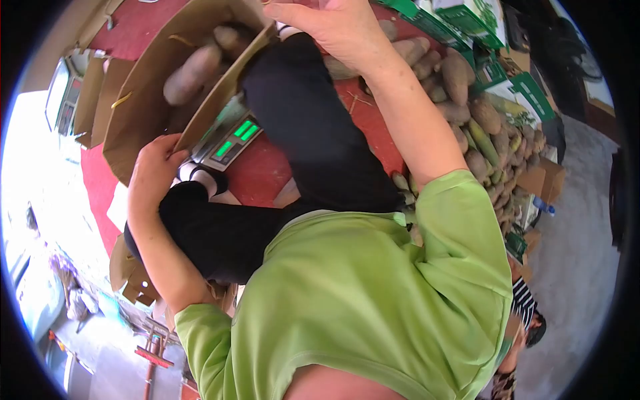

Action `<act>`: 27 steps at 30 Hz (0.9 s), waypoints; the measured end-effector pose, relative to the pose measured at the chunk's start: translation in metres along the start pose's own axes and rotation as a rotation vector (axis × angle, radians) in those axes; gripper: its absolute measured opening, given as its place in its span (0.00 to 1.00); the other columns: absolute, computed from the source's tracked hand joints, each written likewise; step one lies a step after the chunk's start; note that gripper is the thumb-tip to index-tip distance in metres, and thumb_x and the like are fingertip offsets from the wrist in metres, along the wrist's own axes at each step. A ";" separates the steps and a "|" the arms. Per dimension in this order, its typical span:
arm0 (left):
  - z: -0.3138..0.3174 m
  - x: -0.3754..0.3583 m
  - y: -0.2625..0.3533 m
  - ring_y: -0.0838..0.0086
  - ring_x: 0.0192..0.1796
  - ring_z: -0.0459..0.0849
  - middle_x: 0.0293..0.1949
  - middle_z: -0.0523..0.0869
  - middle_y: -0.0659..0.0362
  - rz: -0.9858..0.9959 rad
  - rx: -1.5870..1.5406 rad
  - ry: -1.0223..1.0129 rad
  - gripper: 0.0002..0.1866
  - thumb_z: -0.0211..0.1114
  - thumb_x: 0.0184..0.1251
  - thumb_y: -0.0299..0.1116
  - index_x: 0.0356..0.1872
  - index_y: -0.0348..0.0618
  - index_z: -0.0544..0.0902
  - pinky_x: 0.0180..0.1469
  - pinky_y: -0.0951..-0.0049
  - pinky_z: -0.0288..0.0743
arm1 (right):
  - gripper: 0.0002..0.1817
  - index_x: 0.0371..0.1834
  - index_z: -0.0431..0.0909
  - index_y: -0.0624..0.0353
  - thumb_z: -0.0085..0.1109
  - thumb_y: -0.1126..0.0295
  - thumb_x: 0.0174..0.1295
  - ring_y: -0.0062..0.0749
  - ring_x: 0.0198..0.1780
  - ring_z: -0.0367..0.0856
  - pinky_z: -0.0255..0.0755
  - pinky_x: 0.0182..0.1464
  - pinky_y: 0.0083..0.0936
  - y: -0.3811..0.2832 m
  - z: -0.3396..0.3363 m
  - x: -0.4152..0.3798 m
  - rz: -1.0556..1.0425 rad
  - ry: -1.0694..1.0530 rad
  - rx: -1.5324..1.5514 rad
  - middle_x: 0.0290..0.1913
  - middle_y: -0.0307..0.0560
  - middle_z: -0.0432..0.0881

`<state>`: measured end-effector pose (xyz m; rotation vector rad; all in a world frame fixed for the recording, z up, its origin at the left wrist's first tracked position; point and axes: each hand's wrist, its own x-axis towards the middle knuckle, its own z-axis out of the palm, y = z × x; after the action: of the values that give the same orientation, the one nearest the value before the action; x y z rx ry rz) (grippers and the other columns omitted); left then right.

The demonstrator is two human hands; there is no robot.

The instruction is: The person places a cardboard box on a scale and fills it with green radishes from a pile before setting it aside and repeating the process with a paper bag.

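An open cardboard box (127,127) stands tilted before me, with several large, long, grey-brown tubers (193,75) inside. My left hand (155,170) is closed on the near corner of its rim, the thumb over the edge. At the far end of the same side wall is my right hand (333,30), its thumb against the rim and its other fingers partly cut off by the frame. Beneath the box, a digital scale (230,143) shows lit green digits. How the box rests on it is partly hidden.
A large heap of tubers (487,133) lies to my right, with green-and-white cartons (467,17) behind it. The floor covering is red (257,177). Another cardboard box (100,100) stands left. A person in a striped top (523,300) is at lower right.
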<state>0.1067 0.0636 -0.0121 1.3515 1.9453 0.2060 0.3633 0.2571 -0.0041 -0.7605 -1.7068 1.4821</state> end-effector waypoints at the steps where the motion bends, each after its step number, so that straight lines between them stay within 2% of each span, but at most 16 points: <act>1: 0.002 0.000 -0.002 0.60 0.37 0.84 0.36 0.84 0.46 0.013 0.004 0.010 0.16 0.64 0.56 0.25 0.47 0.32 0.81 0.43 0.65 0.74 | 0.22 0.51 0.75 0.61 0.68 0.72 0.53 0.25 0.47 0.77 0.72 0.49 0.23 0.012 -0.011 -0.008 0.092 0.022 0.082 0.46 0.43 0.79; 3: 0.001 -0.001 0.004 0.59 0.38 0.84 0.37 0.84 0.45 0.019 0.009 -0.008 0.16 0.63 0.56 0.25 0.47 0.33 0.81 0.44 0.65 0.74 | 0.23 0.51 0.74 0.62 0.69 0.72 0.51 0.28 0.48 0.77 0.72 0.51 0.26 0.038 -0.035 -0.029 0.186 0.060 0.158 0.46 0.45 0.79; 5: 0.000 -0.001 0.002 0.58 0.40 0.84 0.37 0.84 0.45 0.020 0.017 -0.020 0.17 0.63 0.56 0.25 0.48 0.33 0.81 0.45 0.65 0.74 | 0.16 0.50 0.78 0.60 0.64 0.76 0.58 0.18 0.41 0.78 0.72 0.42 0.17 0.067 -0.061 -0.061 0.164 0.194 -0.096 0.43 0.37 0.81; 6: -0.003 0.002 -0.005 0.58 0.41 0.84 0.38 0.84 0.45 0.003 0.039 0.012 0.17 0.63 0.56 0.25 0.49 0.33 0.81 0.47 0.65 0.74 | 0.16 0.50 0.78 0.60 0.64 0.76 0.58 0.18 0.41 0.78 0.72 0.42 0.17 0.082 -0.071 -0.077 0.168 0.207 -0.104 0.43 0.37 0.81; 8: -0.004 0.004 0.002 0.56 0.44 0.83 0.41 0.84 0.46 -0.091 0.070 0.020 0.18 0.63 0.57 0.25 0.50 0.33 0.80 0.50 0.65 0.73 | 0.11 0.44 0.79 0.62 0.63 0.75 0.58 0.18 0.42 0.78 0.73 0.46 0.18 0.111 -0.089 -0.113 0.393 0.336 -0.059 0.39 0.37 0.83; 10: 0.000 0.006 0.006 0.56 0.44 0.83 0.41 0.84 0.45 -0.060 0.086 -0.005 0.17 0.63 0.57 0.25 0.49 0.32 0.80 0.50 0.65 0.73 | 0.10 0.43 0.80 0.62 0.63 0.75 0.58 0.19 0.41 0.77 0.73 0.45 0.19 0.154 -0.100 -0.148 0.461 0.363 -0.141 0.39 0.38 0.83; 11: 0.001 0.007 0.006 0.56 0.44 0.83 0.41 0.84 0.45 -0.048 0.103 -0.019 0.17 0.63 0.57 0.25 0.49 0.32 0.80 0.50 0.65 0.72 | 0.10 0.43 0.80 0.61 0.63 0.75 0.58 0.20 0.40 0.78 0.73 0.45 0.20 0.156 -0.096 -0.161 0.568 0.401 -0.149 0.38 0.38 0.83; 13: 0.004 0.010 0.001 0.57 0.43 0.83 0.41 0.85 0.45 -0.031 0.111 -0.043 0.17 0.63 0.57 0.25 0.49 0.32 0.80 0.50 0.65 0.73 | 0.12 0.44 0.79 0.62 0.65 0.75 0.56 0.21 0.39 0.79 0.74 0.43 0.21 0.177 -0.089 -0.187 0.667 0.388 -0.137 0.35 0.40 0.83; 16: 0.004 0.012 0.012 0.62 0.39 0.82 0.37 0.84 0.47 -0.064 0.113 -0.050 0.16 0.63 0.58 0.25 0.48 0.32 0.80 0.47 0.67 0.72 | 0.13 0.44 0.79 0.63 0.65 0.74 0.56 0.24 0.39 0.80 0.74 0.42 0.23 0.214 -0.074 -0.218 0.632 0.359 -0.178 0.34 0.42 0.83; 18: 0.003 0.012 0.024 0.65 0.39 0.82 0.37 0.85 0.49 -0.093 0.143 -0.064 0.16 0.62 0.59 0.26 0.48 0.32 0.80 0.47 0.68 0.73 | 0.14 0.44 0.80 0.62 0.66 0.72 0.54 0.31 0.39 0.82 0.75 0.42 0.28 0.221 -0.065 -0.228 0.855 0.227 -0.067 0.34 0.45 0.83; 19: 0.003 0.012 0.026 0.69 0.40 0.82 0.37 0.86 0.52 -0.132 0.166 -0.070 0.16 0.61 0.60 0.27 0.48 0.32 0.79 0.48 0.69 0.73 | 0.14 0.44 0.80 0.62 0.66 0.72 0.54 0.31 0.39 0.82 0.75 0.42 0.28 0.226 -0.064 -0.231 0.856 0.236 -0.064 0.34 0.45 0.83; 22: 0.007 0.016 0.017 0.64 0.35 0.81 0.33 0.85 0.48 -0.198 0.109 -0.064 0.14 0.63 0.59 0.26 0.46 0.32 0.80 0.44 0.66 0.73 | 0.16 0.45 0.80 0.57 0.65 0.69 0.51 0.39 0.41 0.83 0.75 0.45 0.32 0.228 -0.062 -0.234 0.828 0.093 -0.383 0.37 0.48 0.84; 26: 0.007 0.015 0.015 0.64 0.35 0.80 0.32 0.85 0.48 -0.085 0.130 -0.061 0.13 0.64 0.59 0.27 0.45 0.32 0.80 0.43 0.66 0.73 | 0.16 0.46 0.81 0.57 0.65 0.69 0.52 0.36 0.43 0.83 0.76 0.48 0.30 0.223 -0.084 -0.242 0.858 0.075 -0.467 0.39 0.48 0.85; 27: 0.008 0.015 0.016 0.64 0.34 0.80 0.32 0.84 0.48 -0.087 0.138 -0.059 0.13 0.64 0.59 0.27 0.44 0.31 0.80 0.43 0.66 0.73 | 0.18 0.47 0.81 0.56 0.65 0.66 0.52 0.40 0.45 0.83 0.75 0.50 0.32 0.233 -0.094 -0.252 0.909 0.099 -0.604 0.40 0.50 0.85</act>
<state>0.1209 0.0816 -0.0166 1.3414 1.9934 -0.0099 0.5735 0.1384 -0.2659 -2.1004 -1.8334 1.3949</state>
